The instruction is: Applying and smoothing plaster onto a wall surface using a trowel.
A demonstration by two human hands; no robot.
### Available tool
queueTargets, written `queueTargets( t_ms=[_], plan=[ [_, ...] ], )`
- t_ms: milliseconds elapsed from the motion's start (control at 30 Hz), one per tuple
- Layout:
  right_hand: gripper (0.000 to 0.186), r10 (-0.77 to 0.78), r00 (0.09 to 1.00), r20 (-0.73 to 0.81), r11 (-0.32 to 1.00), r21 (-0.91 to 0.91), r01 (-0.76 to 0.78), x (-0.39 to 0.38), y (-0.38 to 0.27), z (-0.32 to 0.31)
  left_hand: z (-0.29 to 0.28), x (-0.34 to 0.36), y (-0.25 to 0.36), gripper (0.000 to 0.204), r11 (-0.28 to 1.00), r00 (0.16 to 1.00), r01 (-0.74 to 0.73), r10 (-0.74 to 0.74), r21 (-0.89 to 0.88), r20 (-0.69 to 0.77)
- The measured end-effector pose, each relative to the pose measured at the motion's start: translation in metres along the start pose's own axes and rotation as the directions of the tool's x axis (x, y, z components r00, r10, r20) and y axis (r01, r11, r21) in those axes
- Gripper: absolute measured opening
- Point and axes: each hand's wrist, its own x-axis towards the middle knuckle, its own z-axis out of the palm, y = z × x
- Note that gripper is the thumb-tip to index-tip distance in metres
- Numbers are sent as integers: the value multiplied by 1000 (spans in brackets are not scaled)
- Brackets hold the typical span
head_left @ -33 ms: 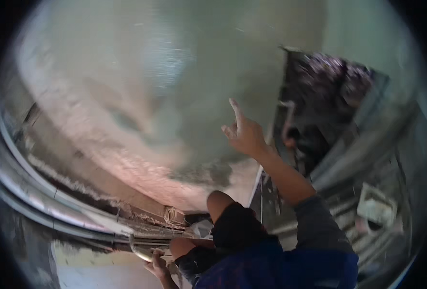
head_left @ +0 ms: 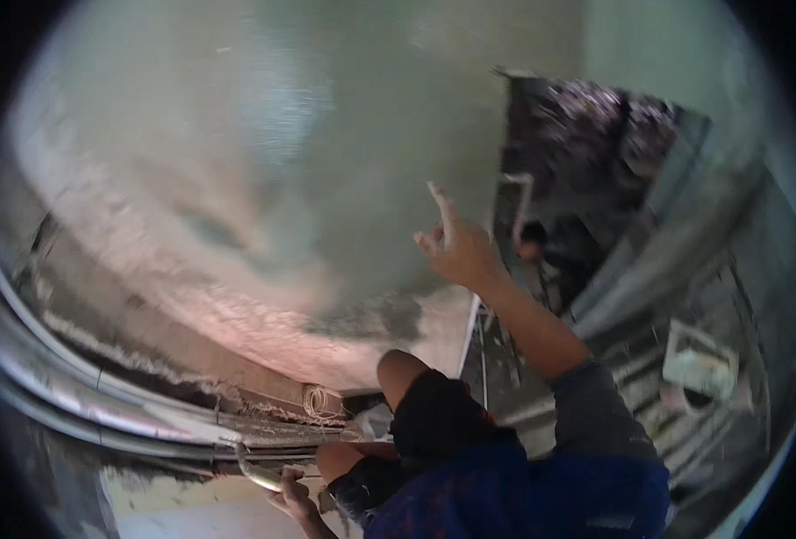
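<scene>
My right hand (head_left: 459, 247) is raised in front of a large plastered wall (head_left: 371, 135) with grey-green and pale patches, its whitened index finger stretched out and the other fingers bent, holding nothing that I can see. Low on the left, my left hand (head_left: 292, 492) grips a curved, pale metallic tool (head_left: 259, 476) beside my bent knee. The far end of the tool is too small to make out clearly. Whether my right fingertip touches the wall, I cannot tell.
An opening (head_left: 586, 135) at the right shows a crouching person (head_left: 559, 256) in dark clothes. Planks or bars (head_left: 640, 422) and a pale bucket (head_left: 699, 364) lie at lower right. Long rails (head_left: 128, 413) run along the lower left; a coil of cord (head_left: 323, 402) sits by the wall's foot.
The view has shifted slightly, so the wall and opening appear a little further up and left. My hands keep much the same shape and place.
</scene>
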Motion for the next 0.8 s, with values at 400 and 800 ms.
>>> queueTargets(
  t_ms=[400,800],
  plan=[
    [79,561,213,-800,141,-162,-977,-250,301,-298,43,102,7,23,949,954,-270,287,-161,91],
    [56,601,-183,-778,401,491,-773,-443,510,-399,113,97,60,21,942,921,-236,295,-237,255]
  ],
)
